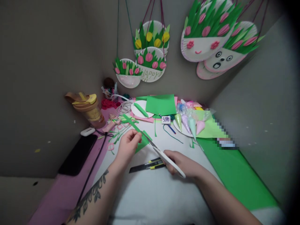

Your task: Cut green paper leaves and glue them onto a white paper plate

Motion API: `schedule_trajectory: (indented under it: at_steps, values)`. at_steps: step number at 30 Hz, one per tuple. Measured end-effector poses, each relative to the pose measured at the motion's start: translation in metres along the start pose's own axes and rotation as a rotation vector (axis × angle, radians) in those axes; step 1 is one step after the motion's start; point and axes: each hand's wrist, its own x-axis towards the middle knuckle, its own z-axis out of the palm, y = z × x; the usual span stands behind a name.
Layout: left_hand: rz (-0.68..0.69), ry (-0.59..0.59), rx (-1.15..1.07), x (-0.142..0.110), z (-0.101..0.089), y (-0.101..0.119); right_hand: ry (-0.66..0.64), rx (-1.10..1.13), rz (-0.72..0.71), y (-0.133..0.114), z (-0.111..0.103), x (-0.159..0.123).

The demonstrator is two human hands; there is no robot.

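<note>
My left hand (130,143) pinches a strip of green paper (131,122) above the white table covering (145,193). Part of the paper shows below and to the right of the fingers. My right hand (177,161) is closed around a pair of white-handled scissors (169,161). Their blades point up and left and meet the green paper beside the left fingertips. Whether the blades are apart is hard to make out. Under the scissors lie black and yellow utility knives (150,164), partly hidden by the right hand.
Green sheets (161,104) and a white paper plate (137,109) lie at the back. Several piping-bag-shaped tubes (185,122) rest at the right. A cup (90,112) and black phone (78,154) are at the left. Decorated paper plates (150,73) hang on the wall.
</note>
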Motion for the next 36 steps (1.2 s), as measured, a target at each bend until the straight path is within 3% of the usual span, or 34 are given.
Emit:
schedule_trajectory:
  at_steps: [15, 30, 36]
  values:
    - [-0.019, -0.07, -0.071, -0.006, 0.006, -0.003, 0.004, -0.059, -0.054, -0.001, 0.002, 0.001]
    - [-0.04, -0.084, -0.043, -0.007, 0.005, 0.005, 0.015, 0.018, -0.01, 0.0, 0.002, 0.001]
    - [-0.018, 0.001, -0.027, -0.003, -0.001, 0.007, 0.022, -0.005, -0.011, -0.001, 0.001, 0.0]
